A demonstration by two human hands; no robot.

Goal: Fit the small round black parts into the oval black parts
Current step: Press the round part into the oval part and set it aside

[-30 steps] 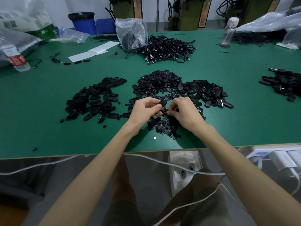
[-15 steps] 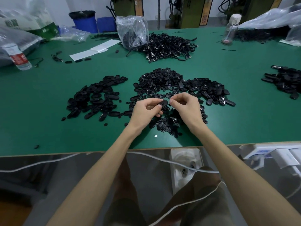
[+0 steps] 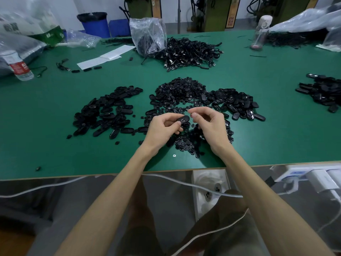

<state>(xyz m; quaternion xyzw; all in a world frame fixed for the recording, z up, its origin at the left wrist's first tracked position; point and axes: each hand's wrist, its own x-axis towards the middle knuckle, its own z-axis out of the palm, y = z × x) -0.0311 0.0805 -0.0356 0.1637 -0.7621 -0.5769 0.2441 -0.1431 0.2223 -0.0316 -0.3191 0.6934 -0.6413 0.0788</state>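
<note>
Now, above the pile of round parts point(image 3: 186, 143), the left hand point(image 3: 162, 128) grips an oval part point(image 3: 183, 119) and the right hand point(image 3: 208, 124) pinches what looks like a small round part point(image 3: 191, 114), best lined squarely over the oval's hole before pressing.

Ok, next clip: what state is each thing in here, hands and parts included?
left hand: holds the oval part above the table.
right hand: fingers pinch a small dark piece, likely a round part, beside the oval part.
round parts pile: loose on the table.
drink bottle: upright, lid on.
blue bin: open, lined with a black bag.
</note>
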